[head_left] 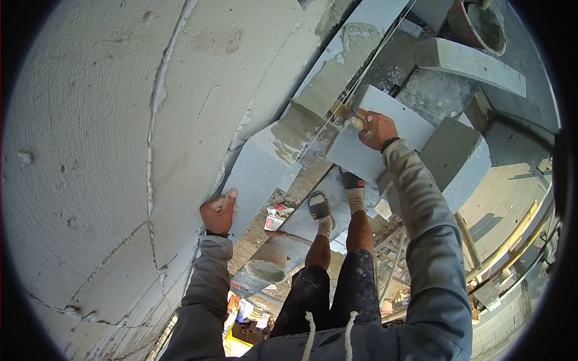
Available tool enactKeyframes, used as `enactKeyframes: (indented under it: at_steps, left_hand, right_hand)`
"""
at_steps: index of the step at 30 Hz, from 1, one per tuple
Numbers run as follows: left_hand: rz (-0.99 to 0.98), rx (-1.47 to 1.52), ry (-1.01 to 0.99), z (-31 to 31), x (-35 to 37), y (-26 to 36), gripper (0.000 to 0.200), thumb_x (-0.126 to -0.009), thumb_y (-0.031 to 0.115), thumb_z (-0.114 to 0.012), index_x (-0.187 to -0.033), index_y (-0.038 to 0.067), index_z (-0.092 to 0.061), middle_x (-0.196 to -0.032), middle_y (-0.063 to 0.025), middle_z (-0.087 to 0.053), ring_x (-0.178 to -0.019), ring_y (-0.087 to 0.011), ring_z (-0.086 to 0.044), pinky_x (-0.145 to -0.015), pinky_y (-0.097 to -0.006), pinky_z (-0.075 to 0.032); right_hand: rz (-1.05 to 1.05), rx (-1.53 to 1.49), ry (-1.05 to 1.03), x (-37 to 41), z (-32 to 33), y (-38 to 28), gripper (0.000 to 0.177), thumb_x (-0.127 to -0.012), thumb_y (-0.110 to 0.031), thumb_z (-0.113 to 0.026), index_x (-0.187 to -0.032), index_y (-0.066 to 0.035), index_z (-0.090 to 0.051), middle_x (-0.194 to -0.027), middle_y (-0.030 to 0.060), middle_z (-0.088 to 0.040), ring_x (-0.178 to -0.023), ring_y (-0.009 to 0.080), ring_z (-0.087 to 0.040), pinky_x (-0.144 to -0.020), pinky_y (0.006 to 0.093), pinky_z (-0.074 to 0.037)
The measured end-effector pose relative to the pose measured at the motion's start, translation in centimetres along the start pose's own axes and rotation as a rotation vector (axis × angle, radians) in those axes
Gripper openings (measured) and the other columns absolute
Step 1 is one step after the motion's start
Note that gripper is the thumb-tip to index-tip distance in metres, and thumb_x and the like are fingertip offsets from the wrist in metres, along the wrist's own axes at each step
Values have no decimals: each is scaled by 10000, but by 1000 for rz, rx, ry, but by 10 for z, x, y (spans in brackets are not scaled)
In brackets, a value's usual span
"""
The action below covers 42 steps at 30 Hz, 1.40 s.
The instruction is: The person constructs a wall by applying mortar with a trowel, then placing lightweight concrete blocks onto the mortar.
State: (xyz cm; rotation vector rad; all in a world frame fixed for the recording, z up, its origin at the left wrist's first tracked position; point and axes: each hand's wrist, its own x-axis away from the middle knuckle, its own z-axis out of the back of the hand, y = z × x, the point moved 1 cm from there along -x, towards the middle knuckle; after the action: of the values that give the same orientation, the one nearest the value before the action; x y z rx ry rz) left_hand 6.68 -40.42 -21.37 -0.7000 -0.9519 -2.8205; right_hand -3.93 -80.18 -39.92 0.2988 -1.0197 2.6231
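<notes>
Pale grey-beige is shown across the wall [96,150], which is streaked with whiter seams [152,150]. The long block [253,174] is coloured light bluish grey, and its mortar [328,81] is tinted a duller greenish grey. A cream tone is carried by the tool handle [357,124]. The sleeves [427,198] are seen in plain grey, the black shorts [355,283] are speckled with pale flecks, and the drawstrings [350,337] are coloured cream. Beige socks [356,201] are paired with dark grey sandals [319,206]. Red, white and green are mixed on a wrapper [277,216]; pale yellow is displayed by the poles [509,246].
</notes>
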Motion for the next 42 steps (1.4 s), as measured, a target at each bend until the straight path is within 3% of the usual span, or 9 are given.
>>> enactKeyframes:
  at_steps: [5,8,13,19,25,27,34,39,42]
  left_hand:
    - [65,41,-12,0,1,1,410,-841,250,-711,-539,8,-578,-483,-18,-525,-415,-83,-458,-398,-249,-366]
    - [88,50,-6,0,0,2,408,-840,255,-714,-541,12,-577,-490,-21,-530,-415,-85,-463,-401,-249,-377]
    - [103,25,-4,1,1,-2,406,-837,256,-716,-539,21,-574,-493,-24,-534,-415,-86,-472,-403,-244,-386]
    - [141,31,-13,0,1,4,407,-836,254,-715,-531,29,-566,-487,-19,-526,-410,-83,-464,-399,-242,-383]
    - [131,25,-11,0,0,0,454,-854,286,-692,-509,28,-549,-472,-24,-510,-389,-98,-460,-391,-247,-371]
    - [136,24,-6,0,0,0,416,-834,255,-715,-521,28,-561,-478,-10,-517,-405,-81,-456,-398,-241,-369]
    - [99,-33,-3,1,0,-2,460,-856,295,-688,-508,30,-548,-463,-16,-501,-393,-94,-459,-392,-247,-367]
    - [96,26,9,-2,0,1,427,-838,262,-710,-517,17,-573,-458,-8,-508,-397,-81,-445,-393,-250,-345]
    - [97,30,3,-1,0,0,424,-837,259,-711,-518,15,-577,-462,-8,-516,-397,-81,-452,-395,-251,-348]
  right_hand:
    - [-199,-48,-39,-33,60,13,293,-665,-177,-650,-939,-130,-556,-877,157,-646,-884,377,-614,-758,464,-480]
    - [-163,-61,35,-47,70,34,310,-657,-172,-643,-956,-138,-566,-864,159,-650,-880,388,-611,-752,464,-483]
    - [-255,-171,77,-69,76,90,505,-614,-243,-682,-1085,-78,-612,-932,203,-653,-914,379,-617,-813,390,-475]
    - [-269,-191,149,-90,107,105,445,-630,-235,-654,-1034,-56,-615,-934,193,-650,-891,378,-610,-795,391,-468]
    - [-306,-6,393,-84,124,72,338,-702,-204,-659,-1004,-94,-553,-907,165,-624,-875,350,-612,-748,446,-470]
    - [-241,199,561,-75,122,55,338,-718,-162,-677,-1019,-143,-524,-944,121,-570,-922,320,-589,-744,451,-473]
    - [-236,383,590,-33,82,35,404,-651,-120,-714,-1010,-169,-535,-948,69,-501,-928,288,-533,-719,425,-437]
    - [-199,247,610,-10,68,11,339,-673,-137,-696,-978,-138,-547,-892,85,-507,-881,311,-553,-696,417,-452]
    - [-209,-96,399,18,49,-23,277,-678,-121,-668,-929,-96,-553,-853,115,-537,-818,341,-577,-675,423,-465]
